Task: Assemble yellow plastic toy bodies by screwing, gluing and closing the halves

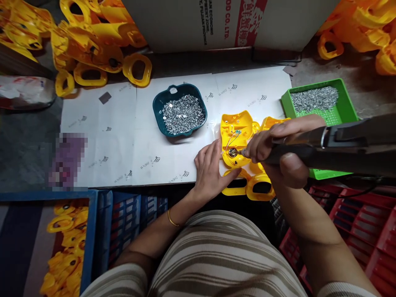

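A yellow plastic shell (244, 120) lies open side up at the table's near edge, with thin wires, a small circuit board (237, 132) and a round metal part (232, 152) inside. My left hand (208, 167) rests against the shell's left side, fingers stretched and thumb along its lower edge. My right hand (286, 144) is wrapped round a dark power screwdriver (340, 144), held almost level from the right. Its tip meets the shell beside the round part; whether a screw sits under it I cannot make out. Another yellow piece is partly hidden behind the right hand.
A dark green basin (157, 108) of small screws stands left of the shell. Behind the screwdriver is a bright green basket (346, 97) of metal pieces. Yellow shells (102, 45) heap at the back left, beside a large carton (185, 24). Blue (93, 231) and red (355, 214) crates flank me.
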